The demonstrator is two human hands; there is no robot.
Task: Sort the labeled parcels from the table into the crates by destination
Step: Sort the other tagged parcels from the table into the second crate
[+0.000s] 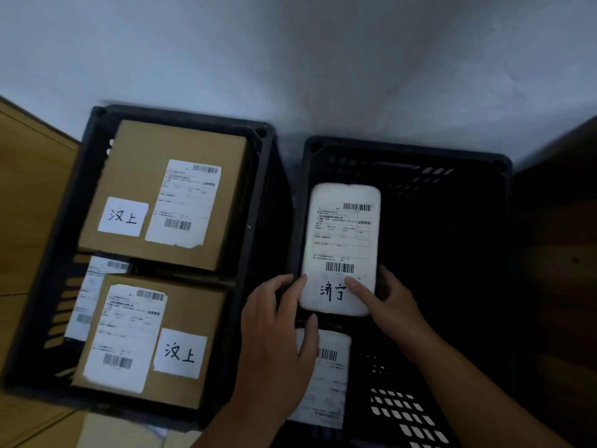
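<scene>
The white parcel [342, 234] w/ the 济宁 tag is inside the right crate [507, 189], on its left side, just past another white parcel [329, 386]. Both hands have its near end: the right hand [391, 302] pinches the right edge w/ thumb on top, and the left hand [277, 334] holds the near left corner btw. a finger and thumb. It looks puffy and soft w/ round corners, prob. light and bendy, so I think it's best held by both side edges, not one end, or it may flop.
</scene>
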